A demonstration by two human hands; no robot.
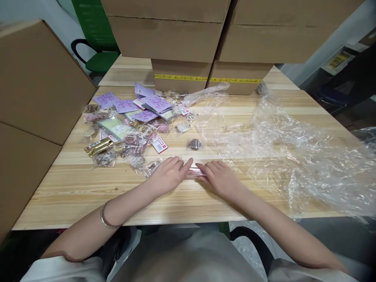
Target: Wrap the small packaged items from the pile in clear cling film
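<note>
Both hands lie flat on the wooden table (88,188), fingertips meeting over a small pink packet (196,171) pressed against the wood. My left hand (169,174) covers its left end and my right hand (219,176) its right end; only a thin strip of the packet shows between them. A silver bangle (105,217) sits on my left wrist. Just beyond the hands lies a single small clear bag with a dark round item (194,144).
A heap of purple cards and small bagged trinkets (132,121) spreads across the table's far left. Crumpled clear plastic sheeting (293,149) covers the right half. Cardboard boxes (176,39) stack at the back, and another large box (38,86) stands at the left.
</note>
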